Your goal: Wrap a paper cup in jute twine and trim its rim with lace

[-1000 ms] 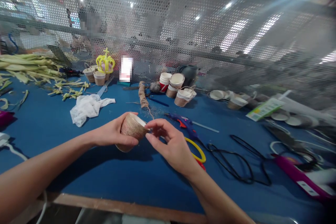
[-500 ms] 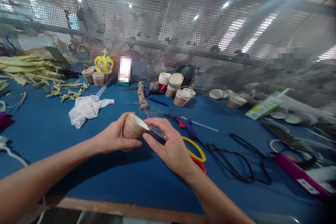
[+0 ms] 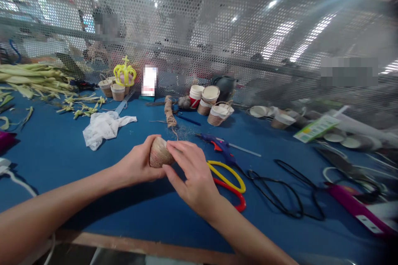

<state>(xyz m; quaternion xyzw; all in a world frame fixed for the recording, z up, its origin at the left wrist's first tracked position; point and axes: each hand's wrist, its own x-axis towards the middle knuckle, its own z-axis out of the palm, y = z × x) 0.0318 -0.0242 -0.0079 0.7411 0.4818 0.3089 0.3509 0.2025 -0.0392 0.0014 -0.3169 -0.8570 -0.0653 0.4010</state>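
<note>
Fingers of the right hand (image 3: 192,172) mask part of one twine-wrapped cup (image 3: 159,154), tilted at the frame's centre; I can't tell whether they grip it or merely touch. The left hand (image 3: 138,161) clasps its side. One pair of scissors (image 3: 235,172), right of centre, shows two handles, its blades hidden. Beyond lie one glue gun (image 3: 229,155) and one twine hank (image 3: 169,112).

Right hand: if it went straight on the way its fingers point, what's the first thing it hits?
The cup, held by the left hand. The right hand looks to be right at its rim, maybe touching; exact contact is hidden.
</note>
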